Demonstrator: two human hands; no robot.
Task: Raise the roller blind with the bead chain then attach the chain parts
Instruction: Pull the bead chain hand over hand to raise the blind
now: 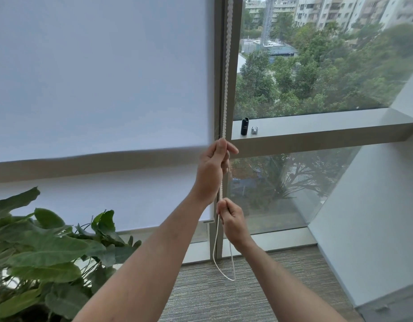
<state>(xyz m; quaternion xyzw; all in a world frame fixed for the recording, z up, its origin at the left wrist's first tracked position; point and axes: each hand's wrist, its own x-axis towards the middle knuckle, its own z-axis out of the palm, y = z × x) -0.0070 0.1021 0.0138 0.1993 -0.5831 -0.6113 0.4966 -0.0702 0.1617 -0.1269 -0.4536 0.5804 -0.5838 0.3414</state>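
Observation:
A white roller blind [96,77] covers the left window; its bottom edge hangs near the floor at about knee height. The white bead chain [227,66] runs down the window frame, twisted on itself, and ends in a loop [224,270] above the carpet. My left hand [212,168] is closed around the chain at the level of the sill. Lower down, my right hand [232,219] pinches the same chain between thumb and fingers.
A black cylinder [245,126] and a small grey part [254,130] stand on the window ledge [317,129] right of the chain. A large leafy plant [45,252] fills the lower left. A white wall [375,205] closes the right side. Carpet covers the floor.

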